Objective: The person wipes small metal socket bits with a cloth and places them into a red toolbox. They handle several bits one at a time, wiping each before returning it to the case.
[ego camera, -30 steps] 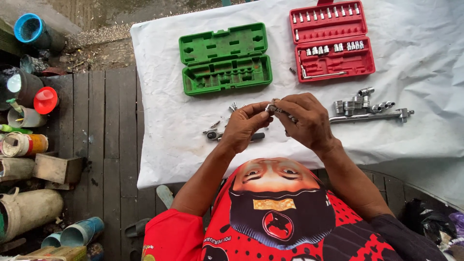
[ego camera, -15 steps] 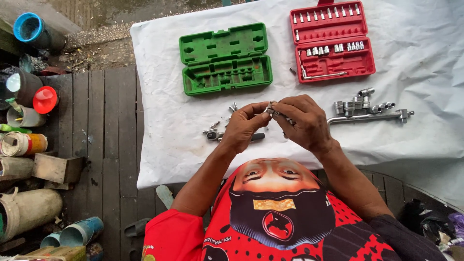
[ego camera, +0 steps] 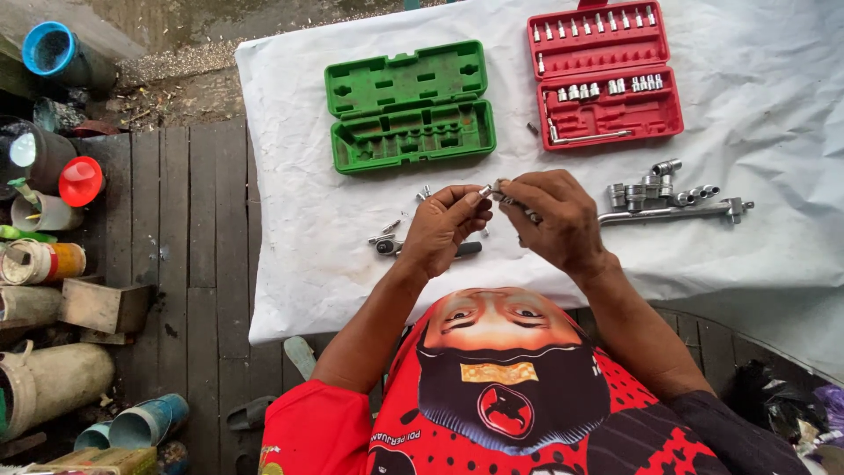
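My left hand (ego camera: 444, 227) and my right hand (ego camera: 554, 215) meet above a white cloth (ego camera: 299, 132). Between their fingertips they pinch a small metal driver tool with a bit (ego camera: 494, 191). A ratchet handle (ego camera: 393, 244) lies on the cloth under my left hand, partly hidden by it. An open green tool case (ego camera: 409, 105), with empty slots, sits just beyond my hands. An open red socket case (ego camera: 605, 72) holding several sockets lies to its right.
A row of loose sockets and a long metal bar (ego camera: 673, 200) lie right of my right hand. Dark wooden decking (ego camera: 185, 264) runs along the left, with paint cans, a red funnel (ego camera: 81, 179), a blue pipe (ego camera: 53, 51) and a wooden block (ego camera: 101, 306).
My fingers have shifted slightly on the small tool; both hands stay in the same place over the cloth.
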